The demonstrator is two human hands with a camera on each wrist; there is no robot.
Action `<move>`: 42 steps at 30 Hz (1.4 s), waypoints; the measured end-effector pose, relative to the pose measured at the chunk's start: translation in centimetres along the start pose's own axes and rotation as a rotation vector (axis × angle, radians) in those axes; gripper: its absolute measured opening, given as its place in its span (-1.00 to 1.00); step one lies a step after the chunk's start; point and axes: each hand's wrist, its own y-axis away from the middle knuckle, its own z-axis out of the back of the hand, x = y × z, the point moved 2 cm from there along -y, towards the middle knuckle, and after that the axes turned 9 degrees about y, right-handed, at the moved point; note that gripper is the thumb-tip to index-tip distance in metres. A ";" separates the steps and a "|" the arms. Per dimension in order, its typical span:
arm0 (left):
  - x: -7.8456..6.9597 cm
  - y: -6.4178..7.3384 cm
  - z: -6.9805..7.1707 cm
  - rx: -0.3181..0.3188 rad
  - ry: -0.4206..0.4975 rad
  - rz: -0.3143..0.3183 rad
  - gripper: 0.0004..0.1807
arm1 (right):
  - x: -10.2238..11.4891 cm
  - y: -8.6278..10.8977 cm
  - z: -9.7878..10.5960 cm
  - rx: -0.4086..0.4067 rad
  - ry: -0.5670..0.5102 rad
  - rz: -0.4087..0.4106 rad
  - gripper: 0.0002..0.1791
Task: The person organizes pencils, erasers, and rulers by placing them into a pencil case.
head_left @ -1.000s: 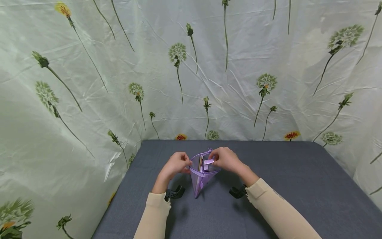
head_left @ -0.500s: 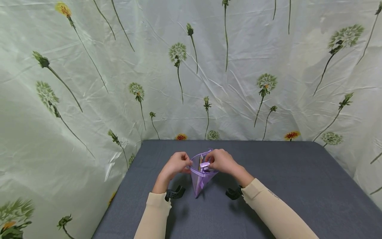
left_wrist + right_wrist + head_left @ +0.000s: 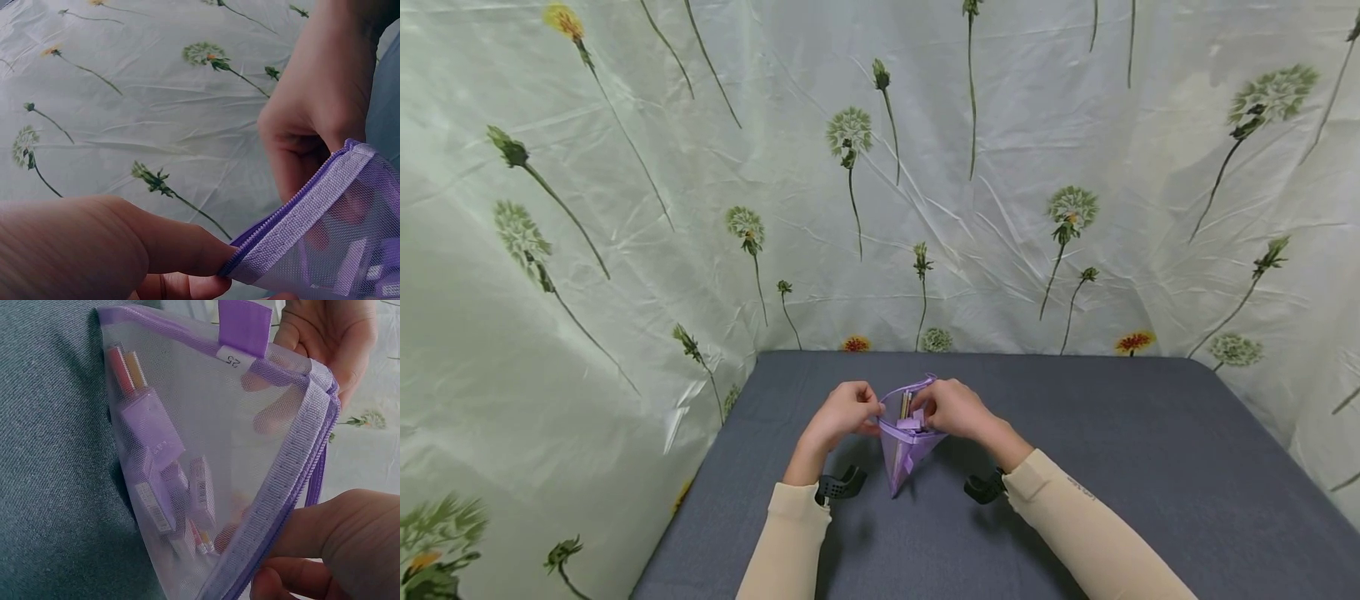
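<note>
A purple mesh zip pouch [image 3: 897, 458] stands on its lower corner, its mouth toward the far side. My left hand [image 3: 844, 410] pinches the zip edge [image 3: 294, 212] at the pouch's left end. My right hand [image 3: 957, 408] reaches over the right rim with its fingertips inside the mouth, seen through the mesh in the left wrist view, parted and above the small blocks. Inside lie several small purple blocks with printed labels [image 3: 154, 506], a larger purple piece [image 3: 153, 425], and pencils [image 3: 906, 404] with pink and yellow ends.
The dark grey table [image 3: 1075, 483] spreads around the pouch. A pale curtain [image 3: 1000, 167] printed with dandelions hangs behind and to the left. Black wrist cameras [image 3: 842, 483] sit under both wrists. A purple tab [image 3: 245, 328] sticks out from the pouch's side seam.
My right hand has moved left and down into the pouch's mouth. The small purple block it held has gone lower and now lies among the others. My left hand keeps its pinch.
</note>
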 end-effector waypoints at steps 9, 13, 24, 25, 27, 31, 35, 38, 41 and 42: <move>-0.4 0.0 -0.7 0.001 0.004 0.001 -0.83 | -0.6 0.9 1.2 -0.012 -0.004 -0.032 -0.67; -0.2 -0.1 -0.8 -0.011 0.008 -0.001 -0.82 | -0.7 1.2 1.8 -0.032 0.005 -0.045 -0.68; -0.4 0.0 -1.6 -0.031 -0.001 -0.033 -0.83 | -0.8 2.8 4.0 -0.077 -0.014 -0.086 -0.73; -0.4 -0.1 -1.7 -0.036 -0.011 -0.034 -0.83 | -0.9 3.0 4.2 -0.085 -0.014 -0.088 -0.73; -0.4 -0.2 -2.1 -0.035 -0.033 -0.043 -0.84 | -1.1 3.4 4.6 -0.099 -0.016 -0.092 -0.74; -0.7 -0.5 -2.8 -0.043 -0.087 -0.065 -0.85 | -1.5 4.0 5.2 -0.129 -0.015 -0.092 -0.76; -0.9 -0.7 -3.8 -0.038 -0.148 -0.094 -0.87 | -2.3 4.7 5.4 -0.157 0.004 -0.100 -0.77; -1.0 -0.9 -5.0 -0.026 -0.212 -0.113 -0.86 | -3.1 5.4 5.4 -0.160 0.008 -0.125 -0.76; -1.1 -1.0 -6.1 -0.030 -0.284 -0.128 -0.85 | -3.7 6.1 5.4 -0.156 0.009 -0.145 -0.76; -1.1 -1.1 -6.5 -0.039 -0.314 -0.133 -0.85 | -3.9 6.3 5.4 -0.153 0.010 -0.147 -0.76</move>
